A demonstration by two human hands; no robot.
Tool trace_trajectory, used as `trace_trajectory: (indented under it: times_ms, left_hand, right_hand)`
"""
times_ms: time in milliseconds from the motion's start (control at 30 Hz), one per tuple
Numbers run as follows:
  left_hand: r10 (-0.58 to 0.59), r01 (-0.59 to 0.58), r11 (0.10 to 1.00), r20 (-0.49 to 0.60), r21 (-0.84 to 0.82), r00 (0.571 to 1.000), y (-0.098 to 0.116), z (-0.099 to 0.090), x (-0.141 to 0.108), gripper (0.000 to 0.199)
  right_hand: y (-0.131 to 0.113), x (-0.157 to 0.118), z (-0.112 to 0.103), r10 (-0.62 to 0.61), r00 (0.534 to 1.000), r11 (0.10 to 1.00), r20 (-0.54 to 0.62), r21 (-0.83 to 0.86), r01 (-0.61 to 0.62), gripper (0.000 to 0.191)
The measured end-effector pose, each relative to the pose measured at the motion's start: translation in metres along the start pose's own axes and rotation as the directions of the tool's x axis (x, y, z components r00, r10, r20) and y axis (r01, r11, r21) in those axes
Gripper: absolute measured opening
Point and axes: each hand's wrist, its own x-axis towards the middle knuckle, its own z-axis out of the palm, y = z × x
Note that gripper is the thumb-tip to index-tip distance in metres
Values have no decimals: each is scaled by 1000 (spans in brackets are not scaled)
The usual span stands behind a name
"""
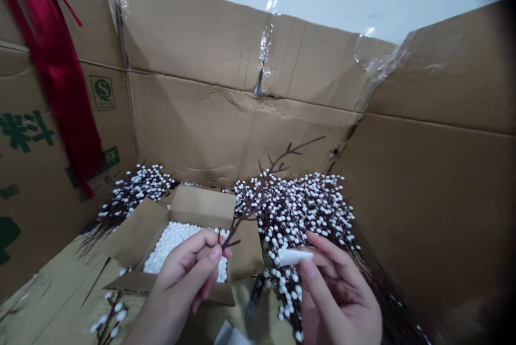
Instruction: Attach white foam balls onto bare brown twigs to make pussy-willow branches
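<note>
My left hand [189,267] pinches the lower end of a bare brown artificial branch [245,216], whose twigs slant up to the right. Between the thumb and fingers of my right hand [338,286] is a small folded or rolled white slip [295,257], perhaps paper. Below the branch stands an open cardboard box [203,202] filled with small white balls [173,240]. Behind my right hand lies a thick heap of brown stems with white berries [306,205]. The two hands are apart.
A dark-handled pen or knife [255,296] and a white piece of paper [231,334] lie between my hands. Another berry bundle [139,189] rests at back left, a berry sprig [110,318] nearer. Cardboard walls [193,119] enclose the table; red ribbon [60,65] hangs left.
</note>
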Motion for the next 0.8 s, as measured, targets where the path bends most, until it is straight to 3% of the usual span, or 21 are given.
trace_trajectory:
  times_ms: [233,400,800]
  left_hand:
    - [44,-42,998,32,-52,999,-4,8,3,34]
    - [32,-31,997,8,-77,999,-4,12,2,28]
    - [81,-90,990,-84,-112,993,3,12,-2,11]
  right_hand:
    - [1,5,0,-77,991,995,107,-48,83,22]
    - [0,3,3,-157,984,976,85,-136,167,24]
    - [-3,-2,9,-140,988,977,68,-150,149,17]
